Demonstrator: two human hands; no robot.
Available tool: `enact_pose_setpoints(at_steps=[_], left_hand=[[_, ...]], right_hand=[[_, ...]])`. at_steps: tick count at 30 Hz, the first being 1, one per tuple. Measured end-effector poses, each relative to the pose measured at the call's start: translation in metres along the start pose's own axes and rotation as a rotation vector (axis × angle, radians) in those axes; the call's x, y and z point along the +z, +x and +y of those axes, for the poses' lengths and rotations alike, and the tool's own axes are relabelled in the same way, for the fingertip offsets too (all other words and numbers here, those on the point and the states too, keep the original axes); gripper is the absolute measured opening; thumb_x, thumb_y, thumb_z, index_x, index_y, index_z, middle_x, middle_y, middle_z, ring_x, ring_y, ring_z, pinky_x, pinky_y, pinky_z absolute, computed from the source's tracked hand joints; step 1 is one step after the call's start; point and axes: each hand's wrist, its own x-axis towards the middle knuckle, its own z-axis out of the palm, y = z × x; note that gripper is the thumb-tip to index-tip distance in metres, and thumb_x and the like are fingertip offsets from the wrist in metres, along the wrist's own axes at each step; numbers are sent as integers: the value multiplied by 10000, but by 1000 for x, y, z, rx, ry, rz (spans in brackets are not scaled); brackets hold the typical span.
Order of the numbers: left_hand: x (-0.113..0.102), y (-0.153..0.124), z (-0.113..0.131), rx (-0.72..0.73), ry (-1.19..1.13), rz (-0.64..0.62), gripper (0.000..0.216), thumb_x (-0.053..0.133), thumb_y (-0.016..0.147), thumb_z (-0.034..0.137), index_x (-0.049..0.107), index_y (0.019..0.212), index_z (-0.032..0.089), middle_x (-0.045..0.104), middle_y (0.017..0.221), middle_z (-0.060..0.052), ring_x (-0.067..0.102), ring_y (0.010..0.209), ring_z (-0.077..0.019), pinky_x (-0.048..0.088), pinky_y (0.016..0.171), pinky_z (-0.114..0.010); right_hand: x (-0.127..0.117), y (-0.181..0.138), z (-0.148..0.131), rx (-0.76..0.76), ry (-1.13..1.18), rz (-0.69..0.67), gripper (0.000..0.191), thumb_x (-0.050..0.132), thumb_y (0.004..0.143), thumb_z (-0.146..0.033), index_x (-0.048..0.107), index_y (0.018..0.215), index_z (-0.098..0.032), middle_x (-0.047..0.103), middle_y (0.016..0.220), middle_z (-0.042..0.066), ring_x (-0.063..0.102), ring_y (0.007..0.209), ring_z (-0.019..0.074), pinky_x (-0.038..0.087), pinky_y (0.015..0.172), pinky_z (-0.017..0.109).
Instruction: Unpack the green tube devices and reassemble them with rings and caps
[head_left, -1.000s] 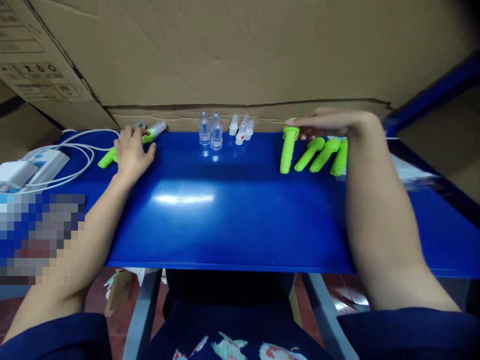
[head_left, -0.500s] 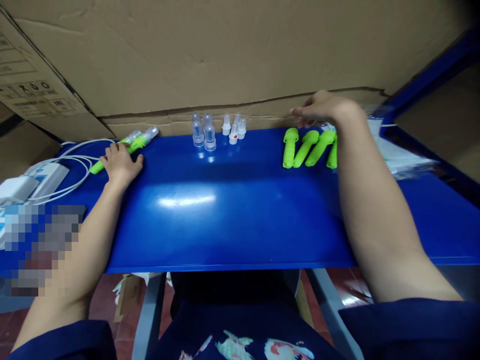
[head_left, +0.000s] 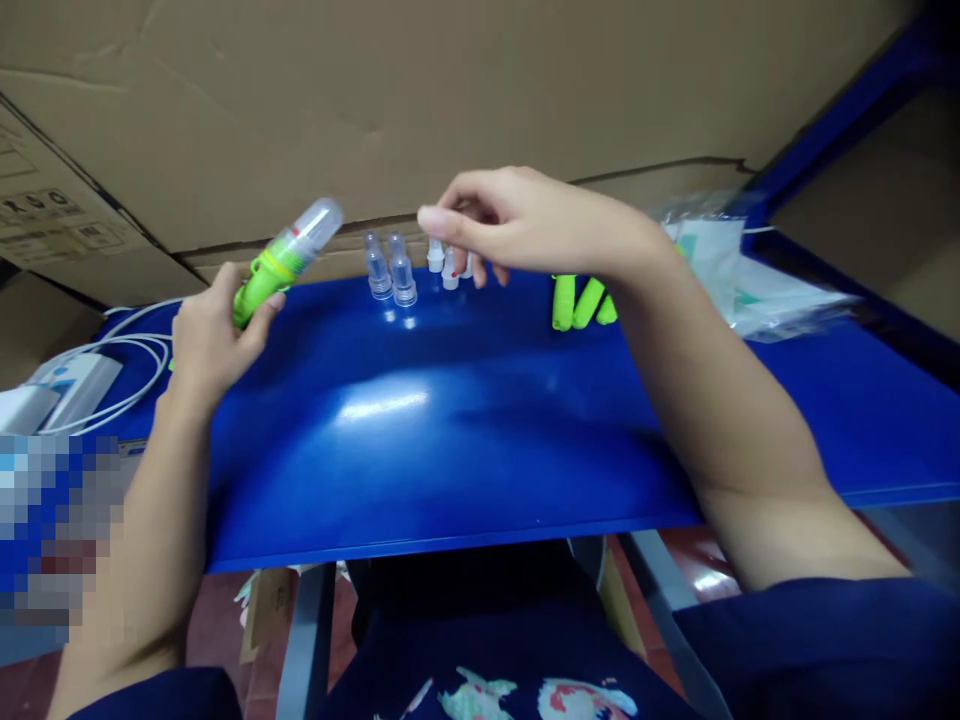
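A white cable (head_left: 166, 350) loops at the left end of the table (head_left: 465, 430). Next, the left hand (head_left: 210, 335) has its grip clamped on a green stick (head_left: 264, 285), raised and tilted, its clear tip (head_left: 319, 228) up and to the right. Clear caps (head_left: 403, 278) stand upright, then white pieces (head_left: 449, 272), partly behind the right hand (head_left: 517, 215), whose grip hangs loosely curled, thumb and fingers apart. Farther right, green tubes (head_left: 563, 302) and plastic bags (head_left: 772, 295) lie on the table

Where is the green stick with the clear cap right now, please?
In the head view, the green stick is on the left, held in the left hand, left of the standing clear caps.
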Motion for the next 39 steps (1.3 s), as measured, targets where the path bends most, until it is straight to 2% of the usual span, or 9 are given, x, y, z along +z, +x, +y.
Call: enact_pose_setpoints(at_steps=[3, 6, 9, 14, 17, 23, 25, 30, 39], left_hand=[[3, -12, 18, 302, -159, 89, 532, 531, 1024, 533, 656, 1356, 137, 796, 1094, -99, 715, 884, -206, 467, 783, -259], [16, -22, 32, 510, -222, 94, 578, 443, 1048, 610, 694, 1354, 189, 791, 1226, -89, 757, 990, -227, 496, 783, -265], [24, -26, 39, 504, -241, 29, 631, 399, 1040, 647, 688, 1371, 194, 796, 1194, -107, 762, 918, -230, 476, 709, -268], [21, -25, 45, 400, -405, -128, 573, 507, 1001, 585, 674, 1358, 169, 757, 912, -62, 641, 692, -158, 373, 625, -233], [18, -26, 51, 321, -720, -344, 562, 601, 946, 612, 681, 1250, 146, 630, 785, -9, 509, 604, -101, 348, 572, -206], [13, -27, 50, 39, -1335, -1147, 673, 660, 913, 697, 585, 1333, 176, 357, 642, 89, 205, 416, -39, 144, 353, -182], [11, -26, 49, 37, -1347, -1120, 636, 693, 909, 675, 600, 1291, 175, 362, 639, 88, 208, 422, -32, 138, 350, -171], [15, -28, 57, 133, -1129, -712, 514, 747, 888, 642, 623, 1008, 158, 455, 694, 44, 396, 531, -45, 301, 423, -135], [20, -30, 59, 5, -1424, -932, 484, 662, 965, 589, 614, 1229, 186, 383, 659, 74, 244, 425, -34, 170, 358, -179]], right_hand=[[14, 3, -3, 19, 198, -26, 559, 423, 1082, -676, 620, 1053, -155, 728, 807, 56, 652, 586, 126, 466, 487, 226], [21, 6, 1, -3, 226, -269, 592, 431, 1088, -662, 670, 965, -134, 689, 706, 30, 609, 552, 95, 461, 499, 200], [25, 9, 9, -55, 129, -358, 536, 550, 1073, -564, 704, 814, -121, 645, 639, 3, 575, 564, 69, 433, 532, 175], [32, 16, 18, -52, 101, -264, 430, 580, 1067, -419, 746, 811, -116, 670, 667, 3, 536, 573, 61, 403, 554, 187], [33, 17, 19, -92, 87, -225, 427, 582, 1065, -390, 719, 764, -119, 642, 632, 0, 498, 549, 60, 378, 550, 201], [31, 12, 14, -212, 16, -209, 469, 531, 1096, -394, 637, 723, -131, 517, 545, -29, 433, 536, 65, 358, 561, 218], [32, 10, 12, -205, -47, -147, 473, 512, 1103, -408, 635, 740, -131, 532, 572, -17, 473, 575, 80, 387, 600, 227], [31, 9, 20, -73, -196, -121, 529, 546, 1074, -529, 623, 722, -141, 571, 621, 33, 607, 705, 152, 485, 723, 275], [15, 14, 32, -208, 183, -157, 304, 818, 877, -399, 669, 1066, -214, 736, 1035, -31, 663, 928, 95, 467, 735, 152]])
